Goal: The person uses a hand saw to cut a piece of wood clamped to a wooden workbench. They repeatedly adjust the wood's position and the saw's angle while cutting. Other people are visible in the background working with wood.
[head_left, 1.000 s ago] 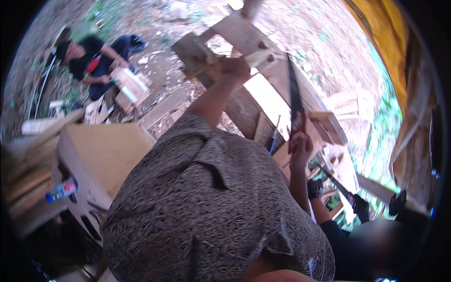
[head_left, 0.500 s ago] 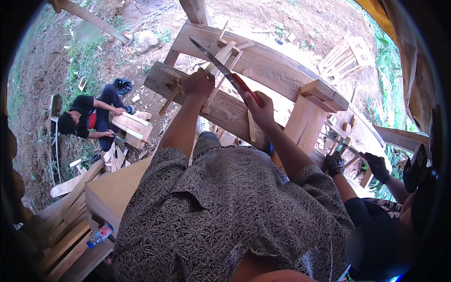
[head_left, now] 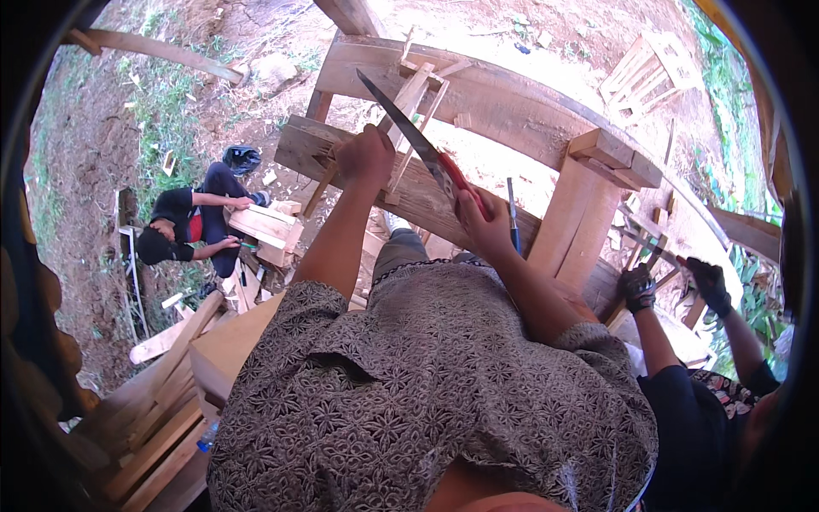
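Note:
My right hand (head_left: 484, 222) is closed round the red handle of a hand saw (head_left: 408, 124). Its long dark blade points up and to the left, passing just right of my other hand and across a pale wooden strip (head_left: 415, 85). The near end of that strip is in my left hand (head_left: 365, 156), whose fingers are curled and partly hidden. Below the left hand lies a thick plank (head_left: 426, 196) of the bench, with thin sticks around it. Whether the teeth touch the strip, I cannot tell.
A blue-handled tool (head_left: 514, 218) stands by the plank. Right of it is a wooden block post (head_left: 573, 226). Gloved hands of a co-worker (head_left: 674, 290) hold another saw at the right. At the left, a seated person (head_left: 183, 220) handles wood pieces. A slatted wooden frame (head_left: 644, 77) lies beyond.
My right hand has drawn the saw back toward me and a little left relative to the bench. My left hand stays on the strip. The whole view has shifted slightly.

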A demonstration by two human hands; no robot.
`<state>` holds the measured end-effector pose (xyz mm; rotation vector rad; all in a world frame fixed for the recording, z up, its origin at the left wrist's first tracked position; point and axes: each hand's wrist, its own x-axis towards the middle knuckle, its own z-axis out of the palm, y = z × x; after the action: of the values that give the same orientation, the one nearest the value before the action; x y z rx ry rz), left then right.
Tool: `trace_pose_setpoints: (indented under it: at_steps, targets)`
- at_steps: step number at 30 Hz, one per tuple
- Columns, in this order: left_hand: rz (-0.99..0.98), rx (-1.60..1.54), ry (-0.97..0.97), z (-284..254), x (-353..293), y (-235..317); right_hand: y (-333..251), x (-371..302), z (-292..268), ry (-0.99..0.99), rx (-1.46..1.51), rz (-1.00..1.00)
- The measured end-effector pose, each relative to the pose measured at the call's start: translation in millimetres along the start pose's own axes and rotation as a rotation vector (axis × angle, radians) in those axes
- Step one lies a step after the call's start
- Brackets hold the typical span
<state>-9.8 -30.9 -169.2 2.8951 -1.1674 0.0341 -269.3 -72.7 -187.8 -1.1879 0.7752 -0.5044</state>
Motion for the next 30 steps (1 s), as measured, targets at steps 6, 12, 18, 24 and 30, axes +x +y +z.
trace_pose_setpoints:
  at_steps: [6, 12, 18, 24, 30]
  targets:
    - [-0.008, 0.010, -0.025, -2, -1, -1, -17, -36, -15, 0.017, -0.174, -0.015]
    - [0.031, 0.050, -0.034, -7, 2, 5, -32, 31, 33, 0.055, -0.175, -0.013]
    - [0.014, 0.043, -0.045, -9, 0, 6, -19, 74, 55, 0.075, -0.164, -0.033]
    - [0.017, 0.042, -0.053, -11, -2, 4, -9, -23, 9, 0.084, -0.150, -0.069]
    - [0.023, 0.039, -0.114, -5, 2, 1, -43, -53, -3, 0.077, -0.151, -0.004]
